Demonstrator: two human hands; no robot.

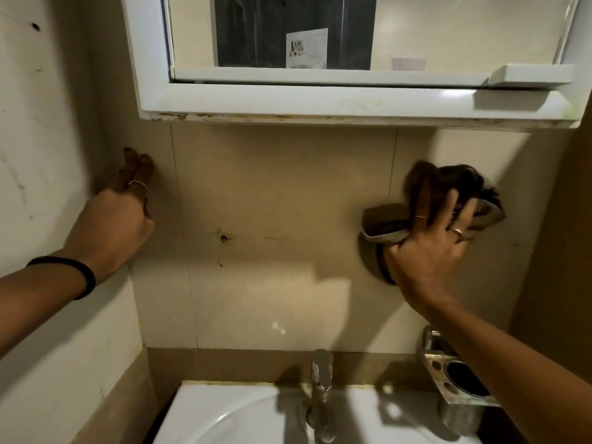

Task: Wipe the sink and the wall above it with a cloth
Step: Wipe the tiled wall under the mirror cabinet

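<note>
A beige tiled wall (282, 193) rises above a white sink (224, 415) at the bottom of the view. My right hand (432, 248) presses a bunched dark grey-brown cloth (471, 203) flat against the wall at the right, fingers spread over it. My left hand (115, 219) rests on the wall at the left corner with its fingers straight and pointing up; it holds nothing. A dark spot with a drip stain (224, 240) marks the tile between my hands.
A white-framed mirror cabinet (320, 104) hangs just above my hands. A chrome tap (322, 379) stands at the sink's back edge. A metal holder (455, 376) juts from the wall under my right forearm. The side wall (41, 123) closes in at the left.
</note>
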